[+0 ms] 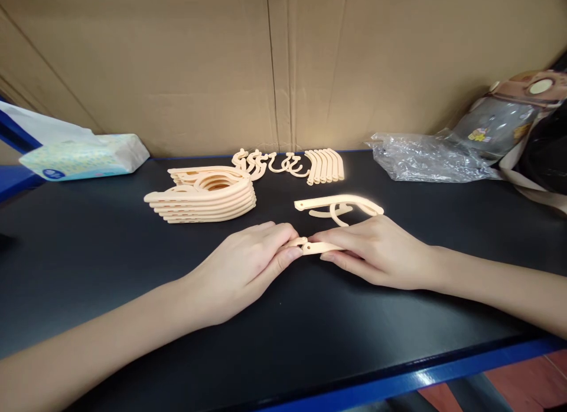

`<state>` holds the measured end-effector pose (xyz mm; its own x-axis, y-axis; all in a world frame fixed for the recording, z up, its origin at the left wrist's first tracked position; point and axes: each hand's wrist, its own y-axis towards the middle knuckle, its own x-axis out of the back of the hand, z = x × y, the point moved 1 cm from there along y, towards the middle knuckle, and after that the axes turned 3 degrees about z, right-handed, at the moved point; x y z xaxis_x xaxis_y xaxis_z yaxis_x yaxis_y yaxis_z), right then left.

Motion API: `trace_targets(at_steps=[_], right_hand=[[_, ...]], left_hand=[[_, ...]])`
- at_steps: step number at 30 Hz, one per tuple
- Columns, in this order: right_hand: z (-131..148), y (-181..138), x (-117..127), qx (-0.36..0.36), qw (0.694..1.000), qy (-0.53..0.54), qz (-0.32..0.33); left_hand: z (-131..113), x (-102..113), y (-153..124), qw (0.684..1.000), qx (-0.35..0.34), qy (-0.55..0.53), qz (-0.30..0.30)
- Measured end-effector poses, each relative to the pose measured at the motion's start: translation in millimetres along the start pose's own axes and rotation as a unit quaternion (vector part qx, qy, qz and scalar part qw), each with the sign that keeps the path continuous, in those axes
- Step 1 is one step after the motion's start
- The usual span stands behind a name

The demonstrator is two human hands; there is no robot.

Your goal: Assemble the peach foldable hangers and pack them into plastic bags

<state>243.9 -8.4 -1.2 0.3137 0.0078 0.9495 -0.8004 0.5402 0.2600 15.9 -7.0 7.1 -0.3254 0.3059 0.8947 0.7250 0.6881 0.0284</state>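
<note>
Over the desk (279, 347), the left hand (252, 259) pinches a cream piece (297, 242); touching it, a holed arm (322, 247) sits in the closed grip of the right hand (378, 253) (likely light, stiff plastic, best held near the hole).

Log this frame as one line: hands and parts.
left hand: grips cream piece; right hand: grips second cream piece; ends: together, joining unclear; beyond left hand: stacked cream parts

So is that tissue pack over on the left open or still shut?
Open. The tissue pack has a white tissue sticking out of its top.
</note>
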Motion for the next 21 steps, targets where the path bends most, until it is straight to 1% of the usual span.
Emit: trace_targets(at_steps=[3, 8, 11, 17, 21], right_hand=[[1.1, 0.3, -0.8, 0.004, 1.000, -0.017, -0.007], [5.0, -0.2, -2.7, 0.020, 0.999, -0.039, -0.030], [5.9, -0.2, -3.1, 0.023, 0.998, -0.051, -0.035], [5.5, 0.7, -2.5, 0.031, 0.996, -0.075, -0.037], [6.0, 0.8, -2.2, 0.037, 0.995, -0.081, -0.040]], left_hand=[[0.4, -0.4, 0.5, 0.999, -0.023, 0.024, -0.003], [2.6, -0.2, 1.2, 0.991, -0.079, 0.108, -0.010], [3.9, -0.9, 2.4, 0.988, -0.085, 0.128, -0.008], [3.7, -4.4, 2.3, 0.983, -0.098, 0.155, -0.029], [1.2, -4.1, 2.4, 0.977, -0.090, 0.191, -0.020]])
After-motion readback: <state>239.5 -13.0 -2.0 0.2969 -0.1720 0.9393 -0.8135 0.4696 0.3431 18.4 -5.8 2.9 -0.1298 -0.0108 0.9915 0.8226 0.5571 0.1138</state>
